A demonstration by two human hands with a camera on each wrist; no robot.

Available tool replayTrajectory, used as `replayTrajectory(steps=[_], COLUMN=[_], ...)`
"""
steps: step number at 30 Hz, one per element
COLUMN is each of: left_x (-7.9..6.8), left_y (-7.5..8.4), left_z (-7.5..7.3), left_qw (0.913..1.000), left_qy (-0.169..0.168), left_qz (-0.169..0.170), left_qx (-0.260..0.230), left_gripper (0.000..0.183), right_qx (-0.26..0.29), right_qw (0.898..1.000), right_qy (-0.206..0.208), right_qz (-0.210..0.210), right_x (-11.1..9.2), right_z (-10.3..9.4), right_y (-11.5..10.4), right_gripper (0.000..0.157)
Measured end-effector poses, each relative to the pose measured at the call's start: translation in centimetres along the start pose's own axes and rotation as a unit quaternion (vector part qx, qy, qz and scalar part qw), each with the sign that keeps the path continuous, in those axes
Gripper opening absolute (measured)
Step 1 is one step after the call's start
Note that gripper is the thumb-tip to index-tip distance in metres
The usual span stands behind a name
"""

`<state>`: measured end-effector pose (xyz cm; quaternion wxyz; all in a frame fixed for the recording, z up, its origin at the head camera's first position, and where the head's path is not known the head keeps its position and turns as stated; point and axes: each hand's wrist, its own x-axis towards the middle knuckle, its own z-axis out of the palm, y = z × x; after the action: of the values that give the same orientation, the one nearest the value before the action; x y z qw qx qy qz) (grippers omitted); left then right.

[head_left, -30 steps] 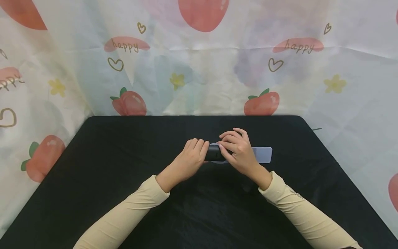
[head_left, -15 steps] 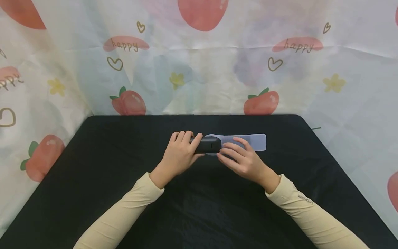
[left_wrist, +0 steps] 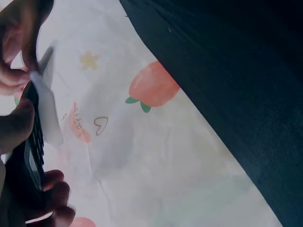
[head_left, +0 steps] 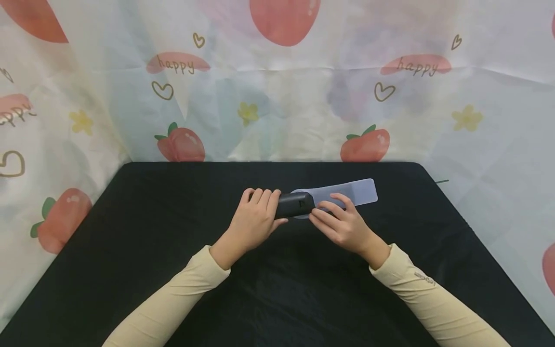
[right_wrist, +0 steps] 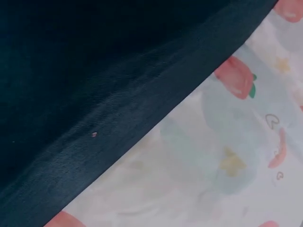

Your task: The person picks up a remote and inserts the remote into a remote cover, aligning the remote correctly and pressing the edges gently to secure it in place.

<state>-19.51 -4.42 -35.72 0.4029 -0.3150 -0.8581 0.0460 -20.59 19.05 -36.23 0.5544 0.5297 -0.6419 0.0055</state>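
Observation:
A black remote control (head_left: 291, 206) is raised above the table, my left hand (head_left: 253, 218) gripping its left part. In the left wrist view the thumb (left_wrist: 18, 124) lies on one side of the remote and curled fingers (left_wrist: 57, 196) on the other; small buttons show along its face. Behind the remote a translucent pale sleeve (head_left: 365, 191) sticks out to the right, tilted slightly up. My right hand (head_left: 344, 229) is at the remote's right end, fingertips pinching the sleeve's edge there, as the left wrist view shows. The right wrist view shows neither hand.
A black-covered table (head_left: 277, 299) lies under both hands. White curtain cloth (head_left: 295, 111) printed with strawberries, hearts and flowers hangs behind it and along its sides.
Both hands first brought the remote and sleeve up and left, then slightly back. My right hand shifted from the remote's top to its right end. The sleeve's free end has swung upward.

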Motion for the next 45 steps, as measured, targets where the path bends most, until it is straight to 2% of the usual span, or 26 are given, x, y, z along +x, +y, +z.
replayTrajectory(steps=[5, 11, 20, 27, 32, 37, 40, 41, 43, 45], left_x=[0.0, -0.2, -0.2, -0.2, -0.1, 0.3, 0.4, 0.4, 0.2, -0.1], left_y=[0.2, 0.4, 1.1, 1.5, 1.4, 0.6, 0.0, -0.1, -0.4, -0.6], left_z=[0.0, 0.0, -0.2, -0.4, -0.3, -0.2, -0.3, -0.3, -0.3, -0.2], left_qw=[0.9994, 0.9999, 0.9997, 0.9991, 0.9987, 0.9997, 0.9999, 0.9999, 1.0, 1.0], left_qy=[0.009, 0.002, -0.024, -0.037, -0.04, -0.012, 0.004, 0.005, 0.004, 0.001], left_qz=[-0.009, -0.001, 0.009, 0.02, 0.027, 0.01, 0.0, -0.001, 0.001, 0.004], left_qx=[0.033, 0.017, -0.006, -0.009, -0.013, -0.017, -0.011, -0.009, -0.004, -0.005], left_gripper=[0.06, 0.058, 0.052, 0.051, 0.051, 0.055, 0.058, 0.058, 0.059, 0.059], right_qx=[0.026, 0.058, 0.085, 0.086, 0.077, 0.06, 0.041, 0.031, 0.01, -0.017], right_qw=[0.999, 0.997, 0.995, 0.993, 0.993, 0.997, 0.999, 0.998, 0.991, 0.978], right_qy=[0.02, 0.043, 0.024, 0.031, 0.03, 0.02, 0.006, -0.008, -0.049, -0.115], right_qz=[-0.002, -0.016, -0.044, -0.079, -0.084, -0.032, 0.029, 0.058, 0.12, 0.174], right_x=[0.5, 0.8, 0.8, 0.8, 0.8, 1.1, 1.3, 1.3, 1.2, 1.1], right_z=[0.2, 0.6, 0.8, 1.2, 1.3, 0.8, 0.2, 0.0, -0.5, -0.9], right_y=[0.0, -0.3, -0.6, -1.1, -1.3, -0.8, -0.3, -0.1, 0.4, 0.9], right_gripper=[0.021, 0.022, 0.024, 0.026, 0.027, 0.023, 0.011, 0.014, 0.044, 0.075])
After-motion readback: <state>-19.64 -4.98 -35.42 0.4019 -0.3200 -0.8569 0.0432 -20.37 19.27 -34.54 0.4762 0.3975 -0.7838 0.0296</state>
